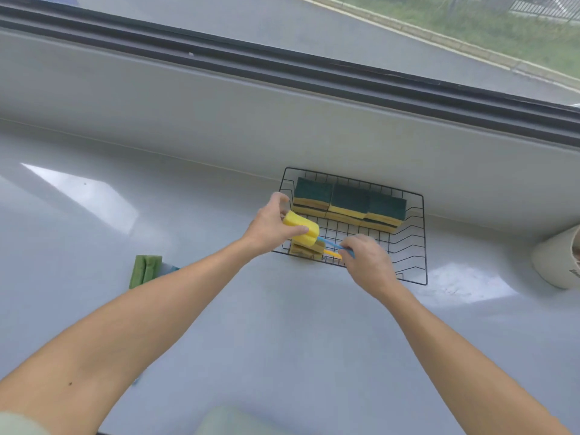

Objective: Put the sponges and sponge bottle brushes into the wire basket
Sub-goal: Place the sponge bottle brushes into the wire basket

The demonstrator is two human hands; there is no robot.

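A black wire basket [419, 233] stands on the pale counter by the window ledge. Several yellow sponges with dark green tops [348, 199] line its far side. Another sponge brush [309, 251] with a yellow handle lies in the near left corner. My left hand [271, 226] grips the yellow foam head of a sponge bottle brush [303, 229] above that corner. My right hand [365, 260] pinches the brush's blue handle over the basket's front edge. A green sponge [145, 270] lies on the counter to the left, partly hidden by my left forearm.
A cream-coloured container [557, 262] stands at the right edge of the counter. The raised window ledge [282, 120] runs right behind the basket. A pale object [232, 420] shows at the bottom edge.
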